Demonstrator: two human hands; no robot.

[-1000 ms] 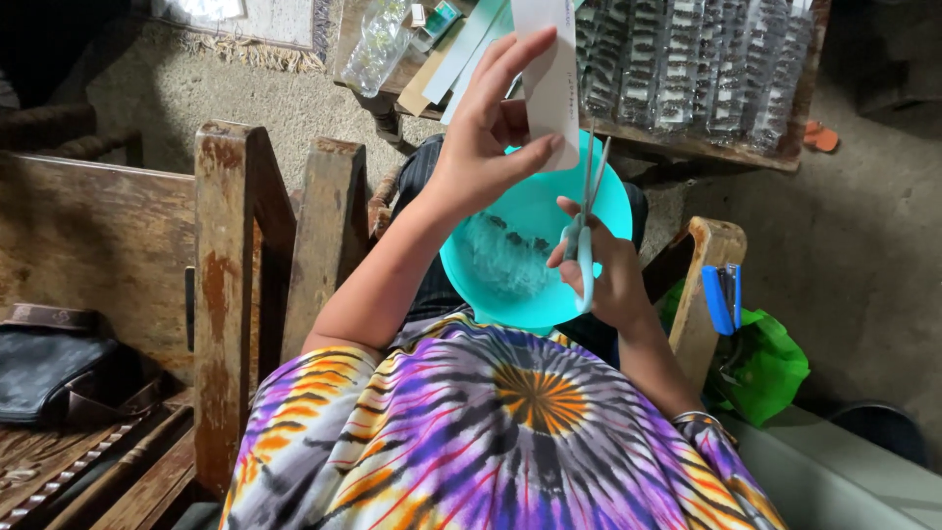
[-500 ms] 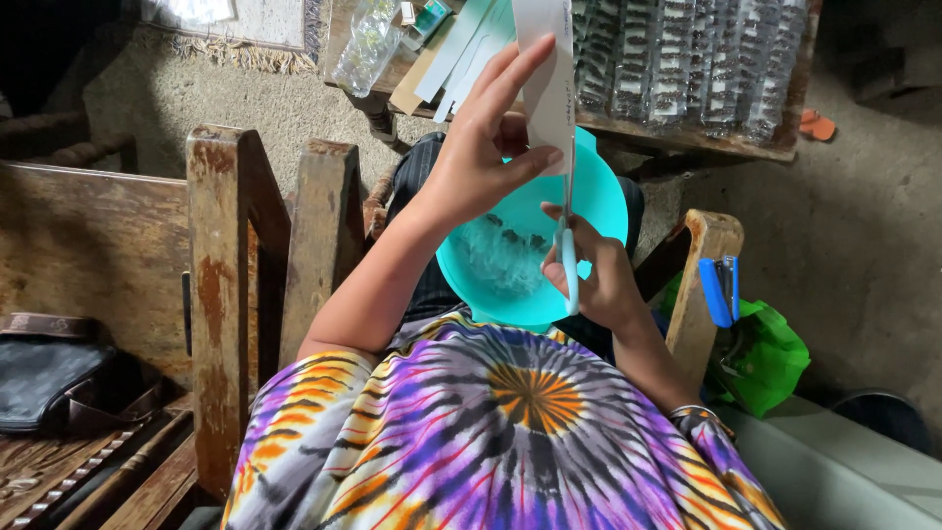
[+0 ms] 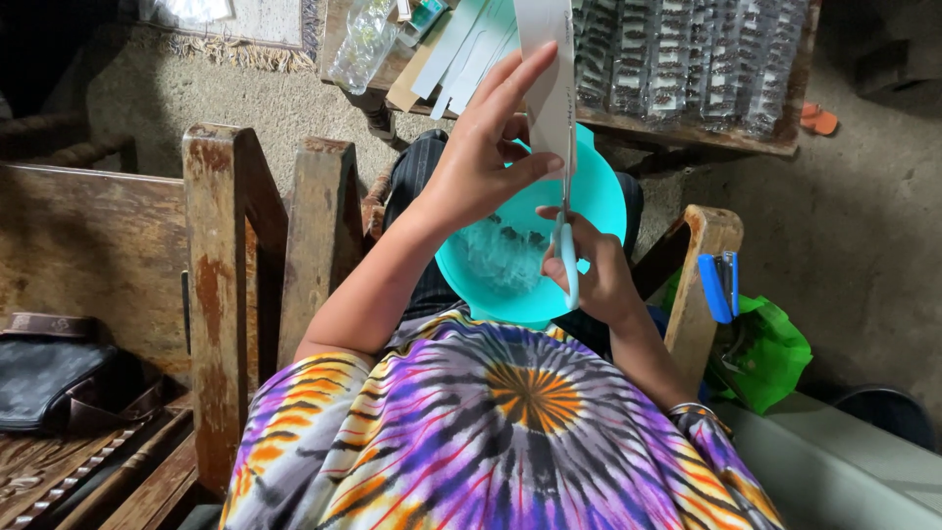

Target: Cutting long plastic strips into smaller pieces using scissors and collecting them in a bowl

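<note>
1. A rough grey concrete floor (image 3: 863, 236) fills the background, with the fringed edge of a rug (image 3: 245, 29) at 11 o'clock.
2. A worn wooden bench (image 3: 128, 255) takes up the left side, at 9 o'clock; a dark leather bag (image 3: 59, 378) lies on its seat at 8 o'clock.
3. A low wooden table (image 3: 687, 132) runs along the top at 1 o'clock. It carries rows of clear packets (image 3: 687, 59), loose pale paper strips (image 3: 461, 54) and a clear plastic bottle (image 3: 363, 44).
4. The person's tie-dye shirt (image 3: 510, 432), purple, orange and black, covers the bottom at 6 o'clock.
5. A turquoise plastic bowl (image 3: 599, 196) sits in the person's lap at the centre, under both hands, with small clear bits lying in it.
6. A green bag (image 3: 770, 358) lies on the floor at 4 o'clock, beside a wooden armrest (image 3: 702, 275).
7. The left hand (image 3: 481, 167) is raised over the bowl, thumb and fingers pinched on a long white card strip (image 3: 545, 88) that stands upright toward 12 o'clock.
8. The right hand (image 3: 599, 280), just at 5 o'clock of the left one, is closed round the light blue handles of a pair of scissors (image 3: 566, 231); the blades point up along the strip's right edge, touching it.
9. A blue stapler (image 3: 718, 285) rests on the armrest at 3 o'clock.
10. A small orange object (image 3: 817, 120) lies on the floor at 2 o'clock, too small to tell what it is.
</note>
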